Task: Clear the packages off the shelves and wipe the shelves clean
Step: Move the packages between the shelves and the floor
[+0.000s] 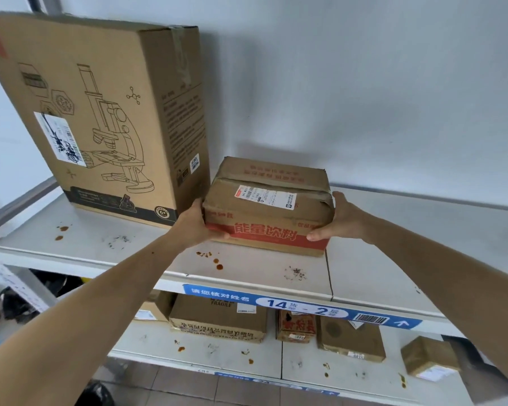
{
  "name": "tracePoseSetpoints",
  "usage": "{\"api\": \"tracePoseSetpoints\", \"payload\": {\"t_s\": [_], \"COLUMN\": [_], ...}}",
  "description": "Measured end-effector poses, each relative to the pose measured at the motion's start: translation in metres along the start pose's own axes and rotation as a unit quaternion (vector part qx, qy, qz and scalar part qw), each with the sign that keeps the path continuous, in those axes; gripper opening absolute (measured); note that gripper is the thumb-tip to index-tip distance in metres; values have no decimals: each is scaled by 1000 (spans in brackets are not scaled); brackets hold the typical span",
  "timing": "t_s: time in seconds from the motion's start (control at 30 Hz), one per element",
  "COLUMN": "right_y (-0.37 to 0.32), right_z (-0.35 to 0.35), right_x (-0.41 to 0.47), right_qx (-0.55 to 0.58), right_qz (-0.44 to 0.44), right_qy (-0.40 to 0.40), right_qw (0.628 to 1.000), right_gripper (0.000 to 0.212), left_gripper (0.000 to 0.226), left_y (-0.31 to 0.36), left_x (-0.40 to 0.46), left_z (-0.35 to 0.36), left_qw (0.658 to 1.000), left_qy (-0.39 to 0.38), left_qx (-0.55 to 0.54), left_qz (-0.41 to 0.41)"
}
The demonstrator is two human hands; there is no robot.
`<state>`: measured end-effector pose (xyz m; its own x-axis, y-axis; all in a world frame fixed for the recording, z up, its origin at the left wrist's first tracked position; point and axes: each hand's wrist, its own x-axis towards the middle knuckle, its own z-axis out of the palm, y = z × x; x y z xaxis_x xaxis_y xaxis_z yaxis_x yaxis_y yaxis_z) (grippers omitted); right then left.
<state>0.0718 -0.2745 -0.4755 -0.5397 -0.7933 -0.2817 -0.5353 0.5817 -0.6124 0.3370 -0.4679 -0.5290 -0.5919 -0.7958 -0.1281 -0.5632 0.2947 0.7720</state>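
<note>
Head view looks down on the upper shelf (393, 259), where the small box (266, 205) sits near the front edge, about midway along it. Both hands clasp it at once: the left hand (198, 222) wraps its left end, thumb curled across the red band on the front face, and the right hand (339, 218) holds the right end, fingers over the top corner and thumb on the front. The box's long axis runs left to right, parallel to the shelf's front edge, so it lies squarely between the hands, straight ahead of the person; neither hand is clearly nearer. Its base looks to rest on the shelf, though that cannot be told for sure.

Just beside its left end stands the tall box (94, 118), tilted, its lower corner touching or nearly touching the small one. A straight pull toward the front edge seems likeliest to clear it.

Brown stains (214, 260) spot the shelf ahead of the box. More parcels (217, 317) sit on the lower shelf (305, 361).
</note>
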Motion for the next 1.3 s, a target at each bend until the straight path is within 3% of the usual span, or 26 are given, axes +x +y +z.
{"api": "tracePoseSetpoints", "payload": {"t_s": [0.1, 0.23, 0.37, 0.57, 0.7, 1.0, 1.1, 1.3], "right_y": [0, -2, -6, -3, 2, 31, 48, 87], "right_z": [8, 14, 18, 16, 6, -15, -15, -9], "right_x": [6, 9, 12, -1, -22, -116, -162, -261], "right_qx": [14, 15, 27, 41, 47, 71, 92, 110], "right_qz": [6, 35, 50, 77, 89, 137, 166, 237], "right_qy": [3, 48, 63, 95, 127, 222, 259, 325], "right_qw": [1000, 998, 996, 992, 987, 963, 947, 909], "right_gripper": [118, 113, 122, 111, 109, 111, 124, 110], "left_gripper": [114, 108, 108, 102, 109, 100, 98, 95], "left_y": [-8, -7, -6, 1, 16, 69, 91, 129], "left_x": [9, 18, 23, 29, 32, 18, 0, -56], "left_z": [-1, -2, -6, -9, -6, 32, 56, 111], "left_qw": [999, 999, 998, 994, 989, 962, 947, 913], "left_qy": [-36, -39, -35, -56, -79, -154, -182, -237], "left_qx": [-12, -23, -12, -8, -7, -13, 4, 17], "left_qz": [5, 30, 56, 93, 124, 225, 265, 330]}}
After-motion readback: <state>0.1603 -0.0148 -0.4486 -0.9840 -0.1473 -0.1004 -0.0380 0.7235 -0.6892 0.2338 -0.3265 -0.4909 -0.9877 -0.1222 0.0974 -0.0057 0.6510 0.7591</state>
